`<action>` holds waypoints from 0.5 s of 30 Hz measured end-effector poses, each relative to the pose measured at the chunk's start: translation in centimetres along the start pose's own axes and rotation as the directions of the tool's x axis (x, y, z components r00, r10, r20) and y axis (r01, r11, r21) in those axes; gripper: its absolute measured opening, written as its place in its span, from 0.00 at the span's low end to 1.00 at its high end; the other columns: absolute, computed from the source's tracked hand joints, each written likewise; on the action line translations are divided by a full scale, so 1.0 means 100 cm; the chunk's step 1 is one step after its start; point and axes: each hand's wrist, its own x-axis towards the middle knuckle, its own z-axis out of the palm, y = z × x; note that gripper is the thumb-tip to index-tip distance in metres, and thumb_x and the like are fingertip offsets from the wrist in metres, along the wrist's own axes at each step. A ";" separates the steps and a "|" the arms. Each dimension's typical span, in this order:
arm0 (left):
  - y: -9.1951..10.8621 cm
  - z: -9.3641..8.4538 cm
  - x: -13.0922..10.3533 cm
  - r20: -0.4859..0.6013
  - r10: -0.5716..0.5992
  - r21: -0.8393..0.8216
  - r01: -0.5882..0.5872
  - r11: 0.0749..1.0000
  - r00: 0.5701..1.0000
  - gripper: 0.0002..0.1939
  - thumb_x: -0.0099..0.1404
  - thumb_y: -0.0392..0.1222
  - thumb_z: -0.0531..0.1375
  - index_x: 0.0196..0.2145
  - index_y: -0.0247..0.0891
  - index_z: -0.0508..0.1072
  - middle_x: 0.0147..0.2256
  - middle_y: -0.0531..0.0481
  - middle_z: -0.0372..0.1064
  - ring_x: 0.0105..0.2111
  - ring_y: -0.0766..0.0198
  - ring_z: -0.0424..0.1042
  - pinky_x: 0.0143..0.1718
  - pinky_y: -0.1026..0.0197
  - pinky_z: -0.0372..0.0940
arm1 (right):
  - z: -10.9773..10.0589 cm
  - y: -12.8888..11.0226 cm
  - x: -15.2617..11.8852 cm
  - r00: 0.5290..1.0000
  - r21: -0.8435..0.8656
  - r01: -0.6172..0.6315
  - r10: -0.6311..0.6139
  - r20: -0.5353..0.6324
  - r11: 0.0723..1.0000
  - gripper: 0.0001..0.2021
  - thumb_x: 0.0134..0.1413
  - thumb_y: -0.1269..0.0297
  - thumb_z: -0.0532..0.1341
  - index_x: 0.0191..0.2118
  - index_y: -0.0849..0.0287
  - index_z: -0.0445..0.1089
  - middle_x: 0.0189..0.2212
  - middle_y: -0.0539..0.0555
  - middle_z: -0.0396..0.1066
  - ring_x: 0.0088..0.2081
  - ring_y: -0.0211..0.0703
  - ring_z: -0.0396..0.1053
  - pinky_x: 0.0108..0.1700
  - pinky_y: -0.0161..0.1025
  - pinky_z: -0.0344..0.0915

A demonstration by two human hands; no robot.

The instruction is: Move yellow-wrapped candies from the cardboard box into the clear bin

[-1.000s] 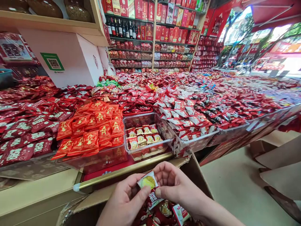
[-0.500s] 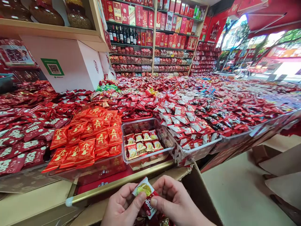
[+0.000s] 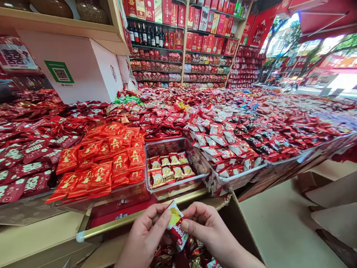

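Observation:
My left hand and my right hand together pinch a small red and white candy packet with a yellow picture on it. They hold it low in the view, over an open cardboard box with several more wrapped candies inside. Just beyond the hands stands a clear plastic bin, mostly bare, with two short rows of the same small packets laid flat in it.
The counter carries clear bins heaped with red packets on the left and red and white packets on the right. A brass rail edges the counter. A white box with a QR code and shelves of red boxes stand behind.
The packet has been turned in my fingers, from lying flatter with the picture up to standing more on edge. Both hands stayed close over the box while the view shifted slightly.

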 end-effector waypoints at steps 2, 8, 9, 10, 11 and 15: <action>0.001 0.002 0.001 0.003 0.002 0.004 -0.002 1.000 1.000 0.13 0.48 0.49 0.67 0.30 0.38 0.77 0.18 0.56 0.70 0.19 0.70 0.65 0.20 0.70 0.62 | 0.001 0.000 0.000 1.000 -0.001 -0.010 0.010 0.005 1.000 0.14 0.36 0.59 0.69 0.26 0.64 0.69 0.21 0.48 0.70 0.23 0.30 0.62 0.27 0.30 0.57; -0.002 0.001 0.001 -0.009 -0.058 -0.125 0.056 0.991 0.998 0.12 0.46 0.49 0.67 0.27 0.37 0.79 0.19 0.53 0.72 0.19 0.69 0.66 0.20 0.69 0.63 | 0.003 0.003 -0.001 0.996 0.042 0.009 -0.005 -0.092 0.999 0.15 0.36 0.59 0.69 0.28 0.64 0.68 0.21 0.48 0.69 0.23 0.29 0.62 0.28 0.29 0.58; -0.002 0.001 0.001 -0.011 -0.053 -0.112 0.051 0.992 0.999 0.13 0.46 0.49 0.67 0.27 0.37 0.79 0.19 0.53 0.72 0.19 0.68 0.67 0.20 0.69 0.63 | 0.002 0.005 -0.001 0.994 0.034 0.019 -0.015 -0.105 0.999 0.15 0.36 0.59 0.69 0.27 0.63 0.68 0.21 0.47 0.69 0.23 0.29 0.62 0.27 0.28 0.57; -0.003 0.000 0.000 -0.007 -0.051 -0.097 0.050 0.994 0.999 0.13 0.46 0.49 0.67 0.27 0.37 0.79 0.19 0.53 0.73 0.20 0.68 0.67 0.21 0.69 0.64 | 0.001 0.008 0.000 0.994 0.025 0.030 -0.027 -0.109 0.999 0.15 0.36 0.59 0.69 0.26 0.63 0.67 0.20 0.47 0.68 0.23 0.29 0.61 0.27 0.28 0.57; -0.004 0.000 0.000 -0.002 -0.050 -0.083 0.050 0.995 0.999 0.14 0.46 0.50 0.67 0.27 0.38 0.79 0.19 0.53 0.73 0.19 0.67 0.68 0.21 0.68 0.65 | 0.000 0.010 0.000 0.994 0.015 0.041 -0.040 -0.102 0.999 0.15 0.36 0.58 0.69 0.26 0.63 0.66 0.20 0.48 0.68 0.23 0.29 0.62 0.27 0.28 0.58; -0.003 -0.004 0.001 0.003 -0.033 -0.017 0.033 0.999 0.999 0.14 0.45 0.52 0.67 0.26 0.39 0.79 0.18 0.53 0.73 0.19 0.67 0.68 0.21 0.69 0.64 | -0.006 0.014 -0.001 0.986 -0.207 0.144 -0.157 -0.050 0.968 0.13 0.44 0.56 0.64 0.26 0.61 0.64 0.23 0.51 0.70 0.24 0.34 0.65 0.26 0.32 0.62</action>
